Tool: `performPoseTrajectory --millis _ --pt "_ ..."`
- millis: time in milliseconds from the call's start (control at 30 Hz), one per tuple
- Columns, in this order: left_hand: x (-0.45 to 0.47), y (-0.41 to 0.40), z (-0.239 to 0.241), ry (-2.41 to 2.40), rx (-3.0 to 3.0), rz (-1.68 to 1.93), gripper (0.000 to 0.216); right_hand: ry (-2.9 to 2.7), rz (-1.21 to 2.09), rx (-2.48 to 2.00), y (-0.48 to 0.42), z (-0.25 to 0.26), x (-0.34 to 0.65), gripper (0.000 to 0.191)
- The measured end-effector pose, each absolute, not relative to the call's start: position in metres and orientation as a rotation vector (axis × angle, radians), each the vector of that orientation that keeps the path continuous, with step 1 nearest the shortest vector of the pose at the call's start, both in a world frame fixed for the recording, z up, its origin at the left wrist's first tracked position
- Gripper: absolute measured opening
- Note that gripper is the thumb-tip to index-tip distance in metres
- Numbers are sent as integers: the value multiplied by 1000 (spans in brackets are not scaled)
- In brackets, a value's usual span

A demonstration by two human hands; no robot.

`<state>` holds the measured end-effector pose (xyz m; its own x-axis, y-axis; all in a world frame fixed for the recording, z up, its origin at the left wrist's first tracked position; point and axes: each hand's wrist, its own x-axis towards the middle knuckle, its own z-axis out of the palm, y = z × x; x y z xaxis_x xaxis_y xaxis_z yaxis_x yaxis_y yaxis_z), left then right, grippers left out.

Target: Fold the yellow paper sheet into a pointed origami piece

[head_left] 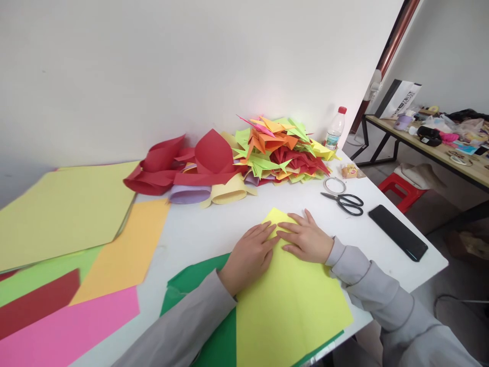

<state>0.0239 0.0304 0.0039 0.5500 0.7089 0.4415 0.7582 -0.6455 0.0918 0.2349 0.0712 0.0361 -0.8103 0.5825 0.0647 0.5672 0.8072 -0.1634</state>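
Observation:
A yellow paper sheet (290, 300) lies on the white table (202, 229) in front of me, over a green sheet (194, 280). My left hand (250, 257) rests flat on the yellow sheet's far left part, fingers stretched toward its top corner. My right hand (305, 238) lies flat beside it on the right, fingertips meeting the left hand's near the corner. Both hands press the paper and hold nothing.
A pile of folded coloured paper shapes (280, 150) and curled red, purple and yellow sheets (187, 171) sit by the wall. Large coloured sheets (64, 214) cover the left. Scissors (346, 202), a ring (334, 184), a black phone (397, 232) and a water bottle (335, 128) are on the right.

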Motion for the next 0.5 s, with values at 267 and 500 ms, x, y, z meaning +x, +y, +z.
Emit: performPoseTrajectory --millis 267,500 --pt "24 31 2 -1295 -2680 -727 36 -2887 204 -921 71 36 235 41" --pt "24 31 2 -1283 -2684 -717 37 -2887 240 -943 72 35 235 41"
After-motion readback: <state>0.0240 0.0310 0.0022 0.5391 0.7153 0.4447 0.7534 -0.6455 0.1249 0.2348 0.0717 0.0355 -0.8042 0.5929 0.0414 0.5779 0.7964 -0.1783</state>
